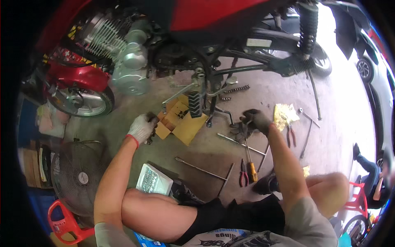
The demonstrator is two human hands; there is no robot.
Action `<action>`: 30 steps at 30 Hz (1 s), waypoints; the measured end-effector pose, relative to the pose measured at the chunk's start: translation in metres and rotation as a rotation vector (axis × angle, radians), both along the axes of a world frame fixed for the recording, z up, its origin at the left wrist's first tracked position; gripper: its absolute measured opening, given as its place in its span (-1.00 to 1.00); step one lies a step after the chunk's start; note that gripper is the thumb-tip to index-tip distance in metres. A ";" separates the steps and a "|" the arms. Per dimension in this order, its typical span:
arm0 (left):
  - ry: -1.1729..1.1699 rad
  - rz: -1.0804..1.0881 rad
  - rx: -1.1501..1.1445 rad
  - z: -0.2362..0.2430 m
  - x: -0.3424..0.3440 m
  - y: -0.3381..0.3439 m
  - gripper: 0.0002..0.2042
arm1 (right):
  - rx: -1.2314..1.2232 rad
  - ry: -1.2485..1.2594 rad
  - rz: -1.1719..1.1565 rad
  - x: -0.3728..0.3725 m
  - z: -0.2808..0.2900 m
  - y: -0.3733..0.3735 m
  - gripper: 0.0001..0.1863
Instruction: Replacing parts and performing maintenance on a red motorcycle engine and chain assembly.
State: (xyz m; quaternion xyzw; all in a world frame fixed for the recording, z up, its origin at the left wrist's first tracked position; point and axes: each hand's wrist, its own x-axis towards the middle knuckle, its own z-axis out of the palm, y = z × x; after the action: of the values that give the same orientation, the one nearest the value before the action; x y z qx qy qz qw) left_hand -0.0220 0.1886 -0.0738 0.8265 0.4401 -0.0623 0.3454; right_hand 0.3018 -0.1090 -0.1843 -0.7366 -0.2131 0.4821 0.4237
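Note:
My left hand, in a white work glove with blackened fingertips, is closed left of an opened cardboard box. A small dark metallic piece shows under its fingers; its kind is unclear. My right hand, in a dirt-darkened glove, has its fingers curled beside a dark greyish part near the motorcycle's bent pedal lever. What those fingers hold cannot be made out. Below that hand lie a yellow-handled screwdriver, red-handled pliers and a T-handle wrench.
Above stands a red motorcycle with its footrest overhanging the box. Chain pieces, yellow wrapping, more pliers and another T-handle wrench lie about. A floor fan and red chair stand left.

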 end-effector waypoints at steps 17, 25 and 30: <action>0.351 -0.297 0.187 0.014 0.021 -0.068 -0.71 | -0.454 -0.557 -0.076 0.003 -0.132 -0.074 -0.62; 0.301 -0.557 0.177 0.041 0.053 -0.137 -0.78 | -0.635 -0.766 -0.349 0.100 -0.152 -0.108 -0.36; 0.103 -0.565 0.094 0.004 0.082 -0.189 -0.76 | -0.603 -0.635 -0.339 0.106 -0.167 -0.148 -0.53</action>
State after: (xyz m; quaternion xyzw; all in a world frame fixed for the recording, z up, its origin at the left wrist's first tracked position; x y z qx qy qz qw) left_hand 0.0599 -0.0004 -0.0703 0.9272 0.2119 -0.1774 0.2529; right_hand 0.4081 -0.2568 -0.3518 -0.9624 -0.0592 0.1972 0.1771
